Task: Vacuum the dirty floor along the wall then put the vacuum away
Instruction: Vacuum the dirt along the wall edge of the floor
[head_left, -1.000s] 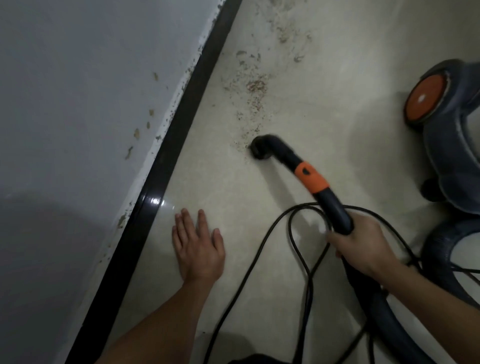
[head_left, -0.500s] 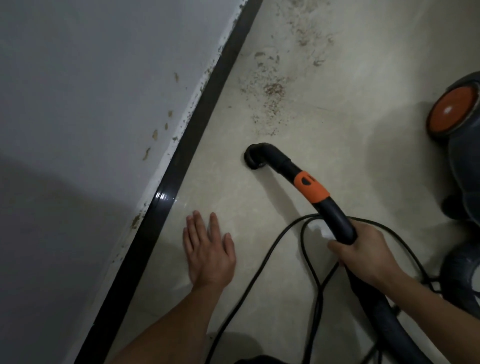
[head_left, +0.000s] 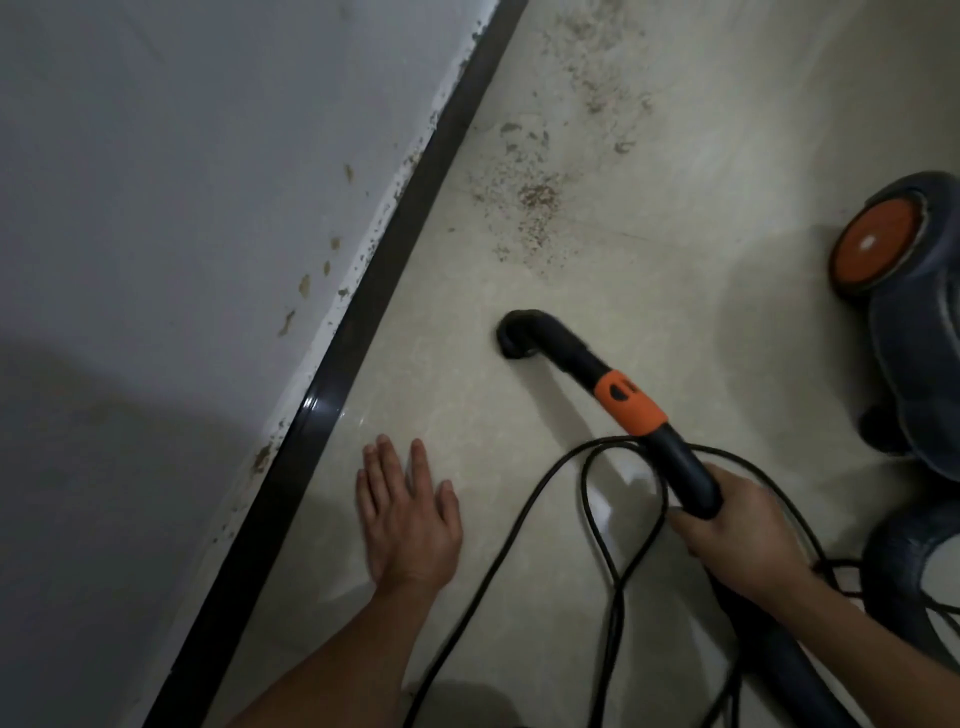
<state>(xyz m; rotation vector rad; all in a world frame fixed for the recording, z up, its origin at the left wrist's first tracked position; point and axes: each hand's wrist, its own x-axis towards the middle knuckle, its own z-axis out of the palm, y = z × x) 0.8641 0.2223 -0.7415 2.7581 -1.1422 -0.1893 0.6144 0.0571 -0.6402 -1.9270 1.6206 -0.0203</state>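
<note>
My right hand (head_left: 743, 535) grips the black vacuum hose handle (head_left: 675, 457), which has an orange collar (head_left: 626, 402). Its bent nozzle end (head_left: 517, 335) points down onto the pale tiled floor. A patch of brown crumbs and dirt (head_left: 535, 202) lies on the floor beyond the nozzle, with more dirt (head_left: 597, 78) farther along the wall. My left hand (head_left: 408, 514) rests flat on the floor with straight fingers, close to the black skirting (head_left: 363, 322). The dark vacuum body (head_left: 914, 322), with an orange wheel cap (head_left: 878, 241), stands at the right.
A grey wall (head_left: 182, 208) with chipped paint runs along the left above the skirting. A black power cord (head_left: 587, 493) lies in loops on the floor between my hands and under the hose. A second dark wheel (head_left: 909, 571) shows at the right edge.
The nozzle has drawn back from the dirt patch toward me, leaving bare floor between them. Both hands keep their hold and place while the view shifts right and down.
</note>
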